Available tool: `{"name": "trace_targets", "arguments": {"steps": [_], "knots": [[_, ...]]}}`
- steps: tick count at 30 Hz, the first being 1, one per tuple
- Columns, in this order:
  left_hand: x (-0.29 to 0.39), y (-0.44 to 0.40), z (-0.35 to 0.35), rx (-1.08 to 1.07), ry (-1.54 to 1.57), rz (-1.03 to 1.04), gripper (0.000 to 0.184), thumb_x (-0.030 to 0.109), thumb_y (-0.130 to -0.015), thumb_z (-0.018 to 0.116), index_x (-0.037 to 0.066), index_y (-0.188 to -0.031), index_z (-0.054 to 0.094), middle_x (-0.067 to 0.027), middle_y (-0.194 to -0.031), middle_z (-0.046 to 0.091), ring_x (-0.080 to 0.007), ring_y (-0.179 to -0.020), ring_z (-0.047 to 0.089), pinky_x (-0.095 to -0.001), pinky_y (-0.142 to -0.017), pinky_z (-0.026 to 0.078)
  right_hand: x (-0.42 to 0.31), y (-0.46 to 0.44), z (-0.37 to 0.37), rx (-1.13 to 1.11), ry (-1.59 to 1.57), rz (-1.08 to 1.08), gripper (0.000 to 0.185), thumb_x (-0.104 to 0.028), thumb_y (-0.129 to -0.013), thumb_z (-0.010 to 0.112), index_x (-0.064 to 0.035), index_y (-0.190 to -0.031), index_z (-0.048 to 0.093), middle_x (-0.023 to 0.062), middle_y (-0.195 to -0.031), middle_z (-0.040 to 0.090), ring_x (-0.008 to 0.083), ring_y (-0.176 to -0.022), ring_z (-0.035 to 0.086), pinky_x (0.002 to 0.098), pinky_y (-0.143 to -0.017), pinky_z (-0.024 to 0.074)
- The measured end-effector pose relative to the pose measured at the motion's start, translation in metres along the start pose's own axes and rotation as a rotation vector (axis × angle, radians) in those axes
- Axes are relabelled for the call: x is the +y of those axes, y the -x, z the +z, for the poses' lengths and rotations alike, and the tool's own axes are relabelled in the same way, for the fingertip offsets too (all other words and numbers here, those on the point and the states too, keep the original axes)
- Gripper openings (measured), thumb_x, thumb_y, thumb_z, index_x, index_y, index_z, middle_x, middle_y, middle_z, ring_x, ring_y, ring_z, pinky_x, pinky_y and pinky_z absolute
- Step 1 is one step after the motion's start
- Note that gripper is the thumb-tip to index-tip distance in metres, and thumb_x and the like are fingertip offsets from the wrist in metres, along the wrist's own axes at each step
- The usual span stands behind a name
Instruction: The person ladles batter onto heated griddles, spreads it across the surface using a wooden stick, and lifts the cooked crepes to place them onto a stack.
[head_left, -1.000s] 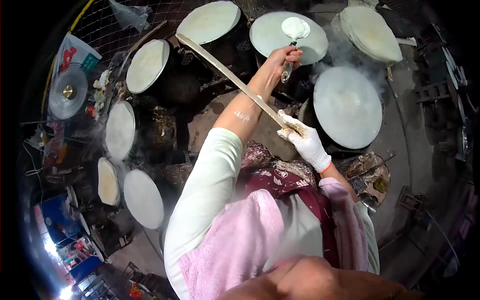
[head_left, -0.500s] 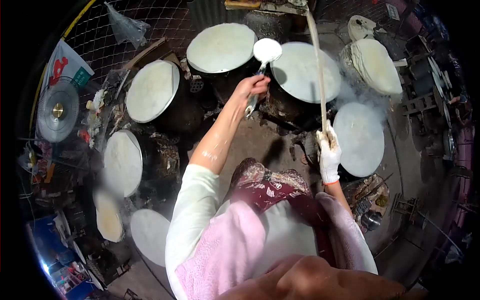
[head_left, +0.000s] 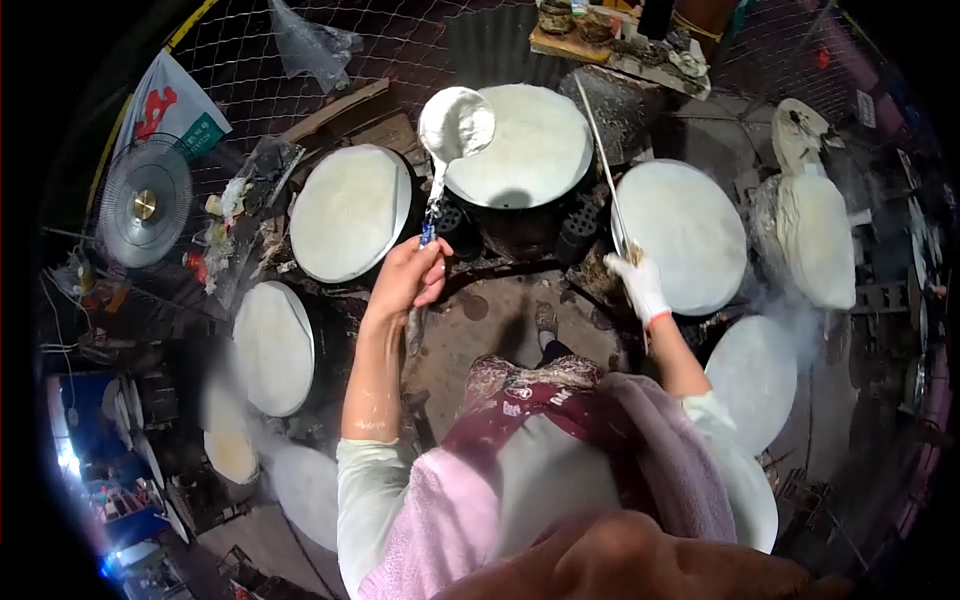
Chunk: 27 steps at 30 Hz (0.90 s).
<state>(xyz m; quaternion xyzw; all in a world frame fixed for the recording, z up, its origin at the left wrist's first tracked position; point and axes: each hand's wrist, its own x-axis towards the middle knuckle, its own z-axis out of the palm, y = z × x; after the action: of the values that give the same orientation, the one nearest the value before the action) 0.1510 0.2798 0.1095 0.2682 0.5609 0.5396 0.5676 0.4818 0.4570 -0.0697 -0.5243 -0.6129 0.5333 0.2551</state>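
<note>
My left hand (head_left: 410,277) is bare and closed round the handle of a ladle (head_left: 457,122). White batter fills the ladle's bowl, which hangs over the left edge of the top middle round plate (head_left: 530,145). My right hand (head_left: 637,283), in a white glove, grips a long thin stick (head_left: 606,165) that points up and slightly left. The glove is at the lower left edge of another round plate (head_left: 682,235), covered by a pale sheet. To the left of the ladle lies a further pale-covered round plate (head_left: 350,213).
More round plates curve down the left (head_left: 273,348) and right (head_left: 755,385), with steam near them. A stack of pale sheets (head_left: 815,240) stands at the right. A fan (head_left: 145,205) is at the far left, and a cluttered board (head_left: 620,45) at the top.
My left hand has carried the ladle leftward, away from the right-hand plates. My right hand has swung the stick from a leftward slant to nearly upright. The view has shifted too.
</note>
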Motion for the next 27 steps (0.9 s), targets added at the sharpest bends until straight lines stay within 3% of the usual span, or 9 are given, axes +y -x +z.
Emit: {"name": "trace_targets", "arguments": {"steps": [1,3,5,10,13,19,20,24,27], "knots": [[0.007,-0.010,-0.006,-0.061,0.120,-0.013,0.021,0.017,-0.100,0.044,0.000,-0.094,0.054,0.0015,-0.060,0.039,-0.0057,-0.036,0.030,-0.0215,-0.034,0.023,0.000,-0.037,-0.001,0.021,0.218,-0.033,0.046,-0.027,-0.082,0.065,0.0008,-0.118,0.057,0.0178,-0.093,0.067,0.0297,-0.083,0.065,0.0372,-0.078,0.0503],[0.018,-0.026,-0.004,-0.016,0.330,-0.065,0.022,0.019,-0.099,0.045,0.000,-0.096,0.055,0.0031,-0.060,0.039,-0.0042,-0.035,0.028,-0.0211,-0.034,0.022,-0.002,-0.113,0.001,0.049,0.270,-0.152,0.046,-0.032,-0.082,0.062,0.0001,-0.114,0.057,0.0249,-0.096,0.065,0.0408,-0.088,0.063,0.0422,-0.079,0.0498],[0.013,-0.043,-0.012,0.016,0.366,-0.103,0.025,0.021,-0.100,0.043,0.001,-0.100,0.057,0.0066,-0.060,0.039,-0.0031,-0.033,0.027,-0.0202,-0.036,0.023,-0.036,-0.173,0.003,0.084,0.427,-0.203,0.045,-0.031,-0.082,0.061,-0.0005,-0.115,0.055,0.0241,-0.101,0.066,0.0433,-0.095,0.062,0.0449,-0.082,0.0493],[0.013,-0.051,-0.012,0.174,0.580,-0.162,0.026,0.021,-0.100,0.041,0.001,-0.103,0.057,0.0077,-0.061,0.039,-0.0012,-0.034,0.028,-0.0205,-0.037,0.022,-0.070,-0.301,0.019,0.039,0.545,-0.203,0.084,-0.047,-0.074,0.069,-0.0036,-0.138,0.037,0.0315,-0.102,0.063,0.0441,-0.097,0.061,0.0469,-0.085,0.0486],[0.016,-0.054,-0.018,0.156,0.737,-0.135,0.030,0.017,-0.102,0.036,-0.006,-0.112,0.053,0.0048,-0.064,0.044,-0.0018,-0.033,0.036,-0.0184,-0.037,0.025,-0.078,-0.344,0.039,0.009,0.577,-0.081,0.096,-0.046,-0.071,0.074,-0.0013,-0.144,0.030,0.0261,-0.120,0.059,0.0396,-0.108,0.059,0.0406,-0.093,0.0464],[0.026,-0.062,-0.045,0.142,0.741,-0.080,0.028,0.016,-0.101,0.038,-0.004,-0.110,0.056,0.0017,-0.066,0.042,-0.0047,-0.033,0.029,-0.0202,-0.035,0.025,-0.085,-0.356,0.056,0.077,0.585,-0.052,0.087,-0.031,-0.073,0.075,-0.0063,-0.144,0.032,0.0233,-0.116,0.062,0.0392,-0.106,0.060,0.0401,-0.093,0.0471],[0.029,-0.065,-0.052,0.137,0.728,-0.074,0.028,0.016,-0.101,0.038,-0.004,-0.110,0.056,0.0016,-0.066,0.042,-0.0048,-0.033,0.029,-0.0200,-0.035,0.025,-0.085,-0.358,0.057,0.126,0.576,-0.010,0.075,-0.028,-0.075,0.073,-0.0065,-0.139,0.041,0.0215,-0.114,0.064,0.0379,-0.105,0.061,0.0400,-0.092,0.0477],[0.040,-0.080,-0.078,0.144,0.677,-0.058,0.027,0.014,-0.100,0.040,-0.005,-0.107,0.056,0.0000,-0.065,0.043,-0.0052,-0.033,0.029,-0.0196,-0.032,0.024,-0.085,-0.362,0.064,0.094,0.476,-0.149,0.052,-0.020,-0.076,0.069,-0.0025,-0.123,0.057,0.0205,-0.114,0.064,0.0331,-0.106,0.062,0.0371,-0.091,0.0482],[0.050,-0.091,-0.099,0.132,0.657,-0.059,0.025,0.014,-0.099,0.041,-0.004,-0.106,0.057,0.0002,-0.064,0.044,-0.0044,-0.033,0.029,-0.0195,-0.033,0.024,-0.109,-0.342,0.070,0.052,0.381,-0.371,0.052,-0.023,-0.076,0.065,-0.0035,-0.124,0.056,0.0232,-0.110,0.063,0.0352,-0.104,0.062,0.0383,-0.089,0.0493]]}}
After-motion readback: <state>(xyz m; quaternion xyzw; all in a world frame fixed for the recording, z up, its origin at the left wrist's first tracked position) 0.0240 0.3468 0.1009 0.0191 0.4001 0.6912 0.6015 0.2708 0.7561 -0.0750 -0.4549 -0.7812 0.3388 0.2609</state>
